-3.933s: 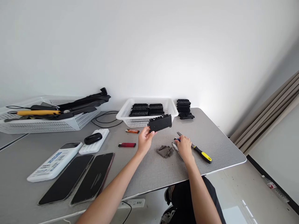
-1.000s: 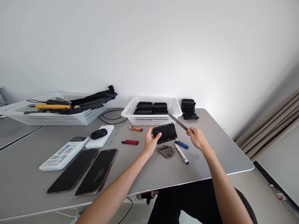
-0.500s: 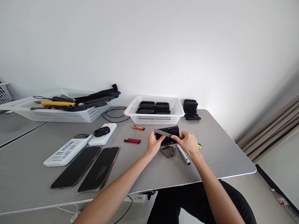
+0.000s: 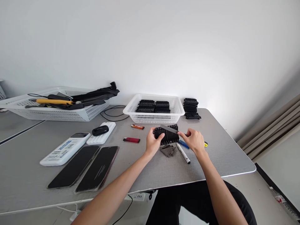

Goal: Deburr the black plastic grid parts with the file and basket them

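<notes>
My left hand (image 4: 154, 141) grips the left end of a black plastic plate (image 4: 172, 136) with knobbed edges, thumb on its face. In my right hand (image 4: 193, 139) is a flat grey metal file (image 4: 169, 129), slanting up to the left across the plate's upper part. The file's handle end is hidden in my fingers. Just below the plate lies a crumpled grey cloth (image 4: 168, 150), with a white marker (image 4: 183, 153) beside it. Partly behind my right hand is a blue tool (image 4: 183, 144), and a yellow-and-black end (image 4: 205, 144) shows to its right.
A white basket (image 4: 154, 118) of similar black plates stands at the back, a stack of them (image 4: 191, 108) beside it. To the left are an orange lighter (image 4: 137, 126), a red lighter (image 4: 131, 140), two phones (image 4: 98, 170), power banks (image 4: 65, 150) and a larger basket (image 4: 58, 115) of tools.
My left hand has let go of the file's far end and now grips the plate, which is tilted up. My right hand has shifted right, uncovering the blue tool. The view has shifted slightly.
</notes>
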`<action>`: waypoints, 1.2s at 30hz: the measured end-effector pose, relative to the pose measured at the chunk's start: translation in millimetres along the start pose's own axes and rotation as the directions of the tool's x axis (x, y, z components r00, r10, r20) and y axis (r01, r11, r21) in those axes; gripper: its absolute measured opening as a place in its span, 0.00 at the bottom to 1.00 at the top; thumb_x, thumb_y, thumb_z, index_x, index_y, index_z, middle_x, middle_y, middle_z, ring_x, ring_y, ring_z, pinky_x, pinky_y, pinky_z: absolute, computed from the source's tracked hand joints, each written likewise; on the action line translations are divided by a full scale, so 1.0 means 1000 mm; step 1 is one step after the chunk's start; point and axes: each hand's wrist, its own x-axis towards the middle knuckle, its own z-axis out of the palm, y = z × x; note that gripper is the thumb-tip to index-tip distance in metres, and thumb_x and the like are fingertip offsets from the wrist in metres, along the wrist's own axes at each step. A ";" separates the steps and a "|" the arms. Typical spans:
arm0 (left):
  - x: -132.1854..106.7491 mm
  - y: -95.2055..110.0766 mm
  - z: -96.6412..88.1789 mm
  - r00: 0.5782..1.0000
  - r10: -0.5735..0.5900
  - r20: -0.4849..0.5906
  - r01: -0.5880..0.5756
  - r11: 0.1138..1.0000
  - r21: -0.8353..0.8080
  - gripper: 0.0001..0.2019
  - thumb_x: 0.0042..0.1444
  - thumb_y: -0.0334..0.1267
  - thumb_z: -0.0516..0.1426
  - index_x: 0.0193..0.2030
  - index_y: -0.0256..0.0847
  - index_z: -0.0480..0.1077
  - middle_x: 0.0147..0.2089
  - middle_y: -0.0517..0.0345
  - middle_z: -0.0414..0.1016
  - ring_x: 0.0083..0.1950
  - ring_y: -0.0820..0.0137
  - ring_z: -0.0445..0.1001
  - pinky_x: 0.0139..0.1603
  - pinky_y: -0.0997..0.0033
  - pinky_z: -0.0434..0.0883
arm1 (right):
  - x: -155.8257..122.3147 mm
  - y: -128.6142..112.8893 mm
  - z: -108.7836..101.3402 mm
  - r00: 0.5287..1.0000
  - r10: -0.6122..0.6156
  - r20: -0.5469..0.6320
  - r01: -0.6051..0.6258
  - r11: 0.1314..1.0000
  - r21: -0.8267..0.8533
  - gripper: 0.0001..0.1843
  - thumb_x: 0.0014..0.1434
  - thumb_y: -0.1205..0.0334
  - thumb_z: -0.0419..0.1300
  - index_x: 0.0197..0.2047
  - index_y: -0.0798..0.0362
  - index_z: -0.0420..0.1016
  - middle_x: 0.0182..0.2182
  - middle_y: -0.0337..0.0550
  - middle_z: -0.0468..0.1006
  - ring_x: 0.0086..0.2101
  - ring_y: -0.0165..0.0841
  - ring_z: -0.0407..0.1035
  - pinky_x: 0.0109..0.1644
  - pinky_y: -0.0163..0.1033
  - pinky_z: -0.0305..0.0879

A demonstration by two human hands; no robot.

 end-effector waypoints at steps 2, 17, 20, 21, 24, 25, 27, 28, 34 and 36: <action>0.000 0.000 0.000 1.000 0.016 0.004 -0.016 1.000 0.020 0.19 0.44 0.40 0.66 0.41 0.41 0.65 0.36 0.56 0.75 0.41 0.62 0.75 0.44 0.61 0.70 | -0.005 -0.006 0.004 1.000 -0.026 0.012 0.026 0.999 0.019 0.32 0.54 0.29 0.51 0.22 0.51 0.62 0.19 0.39 0.69 0.21 0.30 0.59 0.27 0.34 0.46; 0.000 -0.001 0.000 0.999 0.031 0.017 -0.031 0.999 0.041 0.17 0.44 0.38 0.65 0.40 0.41 0.68 0.39 0.54 0.76 0.44 0.60 0.76 0.48 0.59 0.71 | -0.010 -0.013 0.012 0.999 -0.031 0.032 0.030 0.999 0.017 0.32 0.55 0.29 0.50 0.24 0.51 0.65 0.20 0.40 0.70 0.22 0.31 0.62 0.27 0.34 0.46; -0.001 -0.001 0.000 0.999 0.033 0.024 -0.034 0.999 0.038 0.16 0.45 0.38 0.65 0.40 0.41 0.67 0.38 0.54 0.76 0.44 0.60 0.76 0.47 0.59 0.71 | -0.010 -0.015 0.013 0.999 -0.025 0.024 0.024 1.000 0.010 0.30 0.55 0.30 0.52 0.24 0.51 0.65 0.20 0.40 0.71 0.23 0.31 0.63 0.27 0.34 0.46; -0.001 -0.001 0.000 1.000 0.021 0.021 -0.022 0.999 0.033 0.17 0.45 0.39 0.65 0.41 0.41 0.67 0.37 0.55 0.76 0.42 0.61 0.76 0.46 0.60 0.71 | -0.008 -0.012 0.012 1.000 -0.008 0.011 0.008 1.000 0.007 0.30 0.55 0.30 0.52 0.24 0.51 0.65 0.20 0.41 0.70 0.23 0.32 0.63 0.27 0.34 0.46; 0.000 -0.002 -0.002 1.000 -0.010 -0.003 0.010 0.999 0.041 0.18 0.45 0.40 0.65 0.42 0.41 0.66 0.36 0.55 0.76 0.39 0.62 0.76 0.42 0.62 0.72 | -0.001 -0.001 0.005 0.999 0.047 -0.020 -0.047 0.999 0.011 0.31 0.55 0.30 0.51 0.23 0.51 0.64 0.20 0.40 0.70 0.23 0.32 0.63 0.27 0.35 0.46; 0.001 -0.003 -0.002 1.000 -0.014 -0.011 0.015 0.999 0.051 0.18 0.45 0.40 0.65 0.42 0.41 0.65 0.36 0.55 0.76 0.38 0.62 0.76 0.41 0.62 0.72 | 0.000 0.001 0.004 0.998 0.059 -0.021 -0.059 0.998 0.020 0.31 0.55 0.29 0.51 0.22 0.51 0.64 0.20 0.40 0.70 0.23 0.32 0.62 0.27 0.35 0.46; 0.002 -0.004 -0.002 1.000 -0.010 -0.015 0.011 0.998 0.066 0.18 0.45 0.40 0.65 0.41 0.41 0.65 0.36 0.55 0.76 0.38 0.62 0.76 0.41 0.62 0.72 | -0.001 0.000 0.004 0.998 0.062 -0.006 -0.062 0.997 0.046 0.32 0.55 0.29 0.50 0.22 0.51 0.64 0.19 0.40 0.69 0.22 0.31 0.61 0.26 0.34 0.46; 0.002 -0.005 -0.002 1.000 -0.002 -0.010 0.002 0.998 0.070 0.18 0.45 0.40 0.65 0.41 0.41 0.66 0.36 0.55 0.76 0.38 0.62 0.76 0.41 0.62 0.72 | -0.003 -0.002 0.005 0.999 0.054 0.007 -0.054 0.997 0.056 0.32 0.54 0.28 0.50 0.22 0.51 0.64 0.19 0.40 0.69 0.21 0.31 0.61 0.26 0.34 0.47; 0.004 -0.010 -0.002 1.000 0.008 0.007 -0.009 0.998 0.054 0.17 0.45 0.40 0.65 0.40 0.41 0.65 0.35 0.57 0.75 0.37 0.64 0.75 0.40 0.64 0.71 | -0.004 -0.003 0.010 0.999 0.049 0.011 -0.049 0.997 0.051 0.32 0.53 0.28 0.51 0.21 0.51 0.63 0.19 0.40 0.70 0.22 0.30 0.61 0.26 0.34 0.47; 0.004 -0.009 -0.003 1.000 -0.015 -0.006 0.016 0.998 0.062 0.18 0.45 0.40 0.65 0.41 0.41 0.65 0.35 0.57 0.74 0.36 0.64 0.74 0.39 0.65 0.71 | 0.000 0.005 0.006 0.996 0.081 -0.026 -0.080 0.995 0.054 0.33 0.54 0.28 0.50 0.21 0.51 0.61 0.18 0.40 0.69 0.21 0.30 0.60 0.26 0.34 0.47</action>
